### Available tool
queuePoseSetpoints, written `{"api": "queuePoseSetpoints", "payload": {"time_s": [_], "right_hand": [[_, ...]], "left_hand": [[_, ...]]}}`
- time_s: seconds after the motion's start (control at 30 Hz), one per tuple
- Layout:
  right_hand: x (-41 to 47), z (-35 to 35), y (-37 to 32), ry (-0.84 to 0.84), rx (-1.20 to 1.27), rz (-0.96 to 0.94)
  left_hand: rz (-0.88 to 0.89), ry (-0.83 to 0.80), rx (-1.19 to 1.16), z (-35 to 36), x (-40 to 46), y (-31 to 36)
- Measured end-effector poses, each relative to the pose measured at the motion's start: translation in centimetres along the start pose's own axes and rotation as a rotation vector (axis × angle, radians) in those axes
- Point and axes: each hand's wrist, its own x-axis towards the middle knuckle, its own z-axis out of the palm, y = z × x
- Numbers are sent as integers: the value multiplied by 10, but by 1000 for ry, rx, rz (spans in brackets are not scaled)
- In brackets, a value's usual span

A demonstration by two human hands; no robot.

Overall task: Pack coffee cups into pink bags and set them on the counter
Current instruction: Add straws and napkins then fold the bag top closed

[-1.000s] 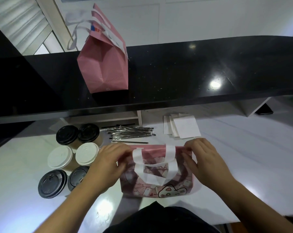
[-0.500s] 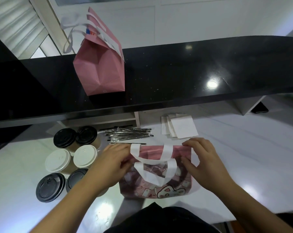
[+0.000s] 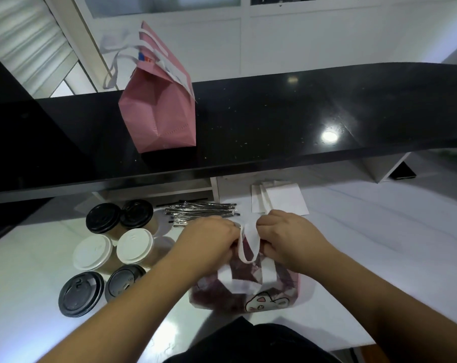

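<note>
Your left hand [image 3: 209, 244] and right hand [image 3: 287, 239] meet over the near bag [image 3: 248, 292], which lies at the near edge of the white table [image 3: 379, 244]. Both have their fingers curled round the bag's white handles [image 3: 249, 242], pinching them together between the two hands. The bag is pink with a cartoon face printed near its bottom.

Six cups [image 3: 112, 255] stand in a block of two columns and three rows just left of your left hand, toward the table's left side: two black lids at the back, two white lids in the middle, two black lids nearest you. One bundle of wrapped straws [image 3: 201, 209] lies at the table's far edge, just beyond your left hand. A few napkins [image 3: 279, 197] sit overlapped beside them, beyond your right hand; their exact number cannot be told.

A second pink bag [image 3: 161, 111] stands upright on the black counter [image 3: 300, 121], toward its left end. Two bags in all.
</note>
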Motion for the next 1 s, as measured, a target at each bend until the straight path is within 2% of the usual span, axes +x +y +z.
{"api": "queuePoseSetpoints", "payload": {"time_s": [0.17,0.27,0.5,0.63,0.8,1.0], "right_hand": [[-8,3,1,38,54,26],[-20,2,12,8,111,111],[-36,-8,31,-23,163,180],[-45,-10,37,-1,181,191],[-51,-11,39,48,194,217],[-51,-15,43,12,207,212]], "left_hand": [[-43,11,-1,11,2,7],[-50,49,-24,17,-2,0],[-31,99,-30,14,-9,-15],[4,169,-91,11,-29,-38],[-107,220,-191,16,-52,-71],[-110,234,-311,20,-54,-74]]}}
